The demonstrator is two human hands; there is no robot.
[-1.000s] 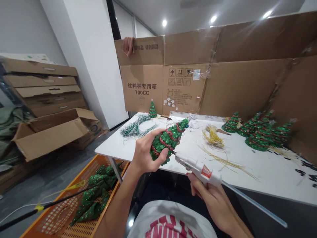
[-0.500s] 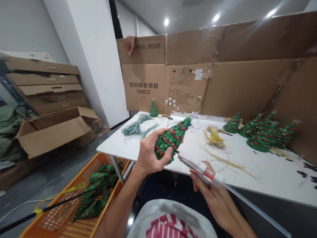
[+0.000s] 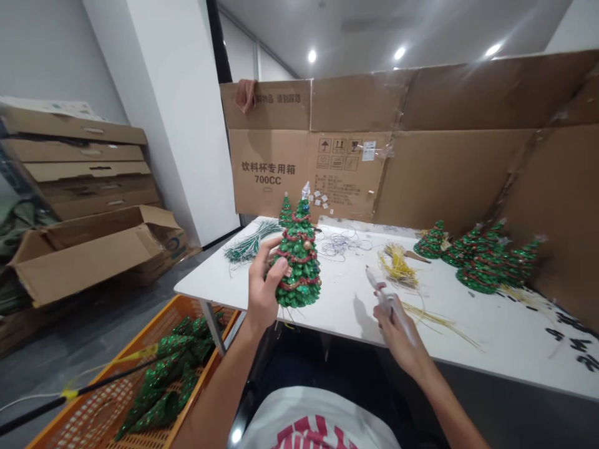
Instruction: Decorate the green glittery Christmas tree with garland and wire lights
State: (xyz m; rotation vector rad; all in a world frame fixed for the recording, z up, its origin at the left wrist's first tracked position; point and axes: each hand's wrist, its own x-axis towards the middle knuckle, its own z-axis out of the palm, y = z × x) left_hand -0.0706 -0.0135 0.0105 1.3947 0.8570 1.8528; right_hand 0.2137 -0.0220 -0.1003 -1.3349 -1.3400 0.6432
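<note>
My left hand (image 3: 262, 288) is closed round a small green sequin Christmas tree (image 3: 296, 262) with red bead garlands and a clear star on top. It holds the tree upright over the near edge of the white table (image 3: 472, 330). My right hand (image 3: 397, 327) grips a white glue gun (image 3: 380, 289), its nozzle pointing away from me over the table, to the right of the tree and apart from it.
Another small tree (image 3: 285, 209) stands at the back by the cardboard wall (image 3: 421, 156). Several finished trees (image 3: 482, 262) cluster at the right. Green wires (image 3: 246, 246), yellow strands (image 3: 397, 265) and thin wire loops (image 3: 339, 243) lie on the table. An orange crate (image 3: 121, 399) holding green sequin cones sits on the floor.
My left hand turned the tree from tilted to upright and raised it. My right hand drew the glue gun off the tree's base and out over the table to the right.
</note>
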